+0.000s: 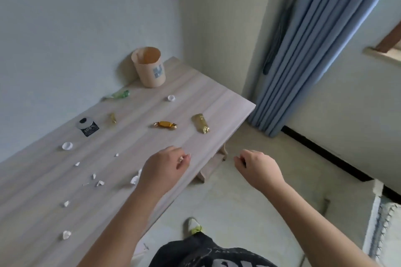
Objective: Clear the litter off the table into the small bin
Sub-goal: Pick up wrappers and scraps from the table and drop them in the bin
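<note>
We are looking down at a pale wood-grain desk [130, 158] that is running along a light wall toward a corner. The small bin [149, 66], a beige cup-like container with a blue mark, is standing at the far end, at about 12 o'clock from our hands; its inside is showing orange-tan, and we cannot tell what is in it. Litter is lying across the desk: a green wrapper [118, 94] near the bin, a white cap [171, 98], a small gold wrapper [113, 118], a black-and-white packet [87, 128], an amber candy [165, 124], a gold foil wrapper [201, 123], a white paper cup liner [67, 146], and torn white scraps [99, 183] at 9 o'clock. Our left hand [165, 169] is hovering over the desk edge, fingers loosely curled, holding nothing. Our right hand [256, 166] is hanging over the floor, likewise loosely curled and empty. A blue curtain [314, 49] is hanging at 2 o'clock.
</note>
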Tool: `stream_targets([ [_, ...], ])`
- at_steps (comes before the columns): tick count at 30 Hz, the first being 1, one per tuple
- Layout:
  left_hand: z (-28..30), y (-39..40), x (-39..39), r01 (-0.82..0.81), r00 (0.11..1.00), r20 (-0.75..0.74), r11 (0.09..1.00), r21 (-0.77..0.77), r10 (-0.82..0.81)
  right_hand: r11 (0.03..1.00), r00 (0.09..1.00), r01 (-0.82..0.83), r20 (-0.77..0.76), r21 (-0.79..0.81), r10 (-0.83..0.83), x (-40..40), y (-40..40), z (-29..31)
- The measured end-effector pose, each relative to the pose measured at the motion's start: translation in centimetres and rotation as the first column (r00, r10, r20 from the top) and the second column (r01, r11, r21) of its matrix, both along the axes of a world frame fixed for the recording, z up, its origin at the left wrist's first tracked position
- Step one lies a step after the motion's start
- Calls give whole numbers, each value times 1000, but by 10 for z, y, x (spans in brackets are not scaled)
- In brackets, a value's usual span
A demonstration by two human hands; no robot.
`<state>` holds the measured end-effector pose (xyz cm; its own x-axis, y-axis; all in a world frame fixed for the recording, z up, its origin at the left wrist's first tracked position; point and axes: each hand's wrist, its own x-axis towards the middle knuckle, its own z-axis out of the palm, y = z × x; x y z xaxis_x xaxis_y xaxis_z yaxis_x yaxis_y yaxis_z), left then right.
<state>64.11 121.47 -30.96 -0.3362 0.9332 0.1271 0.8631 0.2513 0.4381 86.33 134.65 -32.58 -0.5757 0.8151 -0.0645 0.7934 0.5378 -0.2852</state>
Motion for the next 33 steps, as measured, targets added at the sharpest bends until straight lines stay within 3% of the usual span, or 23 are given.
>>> stream_targets([
  [5,18,43,-55,-101,993,68,992,70,96,996,996,-75,57,41,73,-66,62,17],
  [10,41,88,-108,-183,982,65,976,119,176,992,996,-86,-6,97,87,-121,120,35],
  [18,81,159,-177,-223,970,-46,952,209,237,952,968,-228,-61,205,245,-225,239,75],
  [26,77,236,-223,-390,915,-23,897,207,403,863,847,-468,-181,190,500,-343,315,58],
  [33,36,259,-237,-521,853,11,852,46,522,730,693,-670,-242,133,679,-454,344,29],
])
